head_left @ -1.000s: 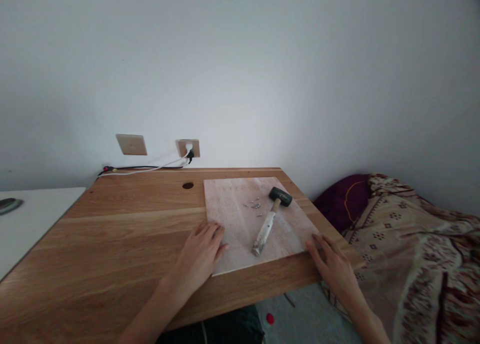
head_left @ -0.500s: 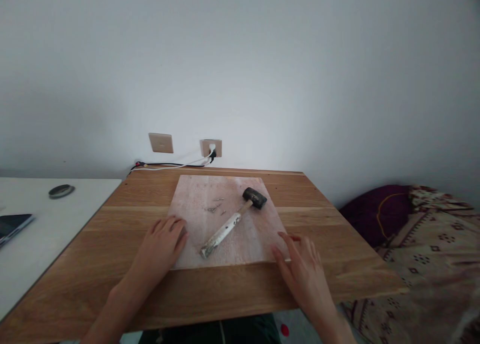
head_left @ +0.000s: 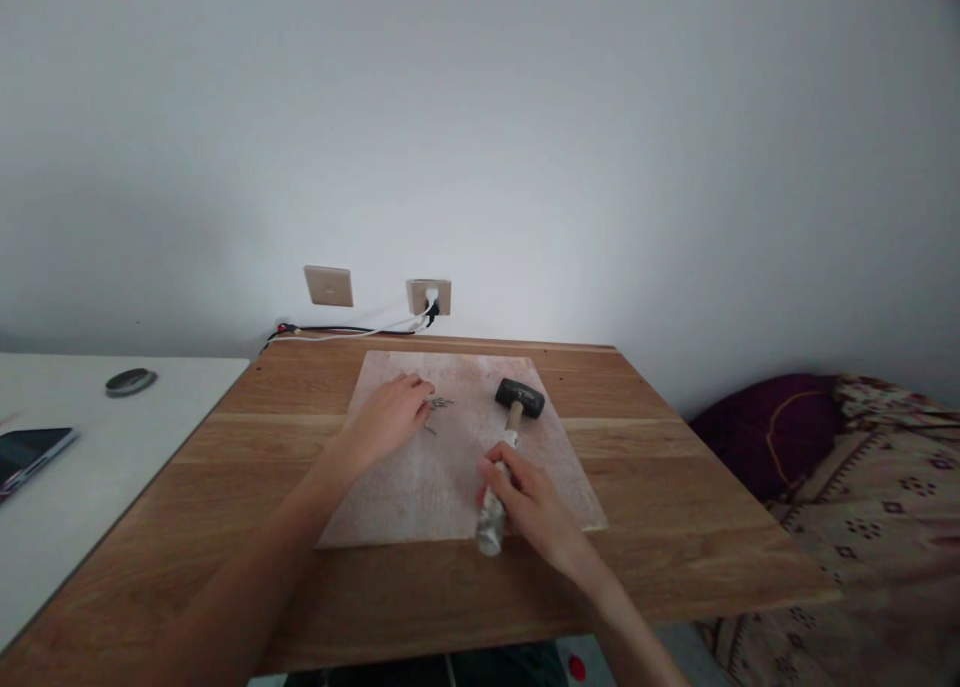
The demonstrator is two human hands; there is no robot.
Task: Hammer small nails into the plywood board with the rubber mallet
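I'm seeing the right hand (head_left: pixel 529 497) gripping the rubber mallet (head_left: pixel 514 417) by its handle, over the board's (head_left: pixel 420 497) right half. Left hand (head_left: pixel 390 412) is reaching half-curled beside small metal fasteners (head_left: pixel 441 404) on the board; I can't tell whether it's holding any. I'm noting risks: clumsy pinching scattering them, or a mallet knock shifting the unheld board.

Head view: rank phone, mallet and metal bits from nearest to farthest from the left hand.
1. Metal bits: by the left hand, on the board.
2. Mallet: to the right, in the right hand.
3. Phone: far left, on the white table.
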